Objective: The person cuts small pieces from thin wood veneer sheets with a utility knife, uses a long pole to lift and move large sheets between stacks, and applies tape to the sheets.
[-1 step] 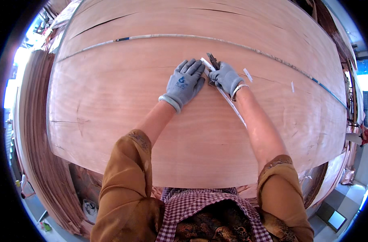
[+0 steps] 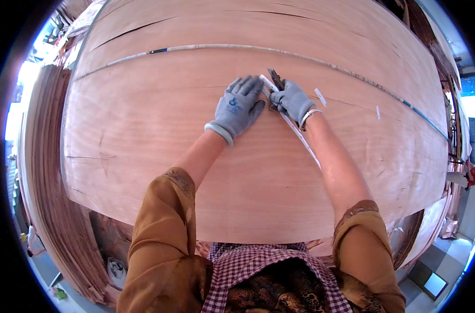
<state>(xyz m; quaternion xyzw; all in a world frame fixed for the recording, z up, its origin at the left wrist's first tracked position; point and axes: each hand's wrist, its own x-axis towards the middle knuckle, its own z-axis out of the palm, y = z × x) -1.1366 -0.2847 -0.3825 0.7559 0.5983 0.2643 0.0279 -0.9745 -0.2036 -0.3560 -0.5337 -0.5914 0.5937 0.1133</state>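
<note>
A pale, thin wood veneer sheet lies beneath both hands. My left hand, in a grey glove, rests flat on it with the fingers stretched out. Its fingertips reach the far end of a narrow white strip of tape, which runs back toward my right forearm. Just to the right, my right hand, also gloved in grey, is closed around a dark, worn hand tool. The tool's end sticks out beyond the fingers; its kind is not clear. Part of the strip passes under this hand.
A long thin pole lies across the sheet beyond my hands. Two short white tape pieces stick to the veneer on the right, near a crack. Dark splits mark the far left. Stacked veneer stands along the left side.
Both hands stay almost in place. The near end of the white strip has shifted very slightly toward me and to the right.
</note>
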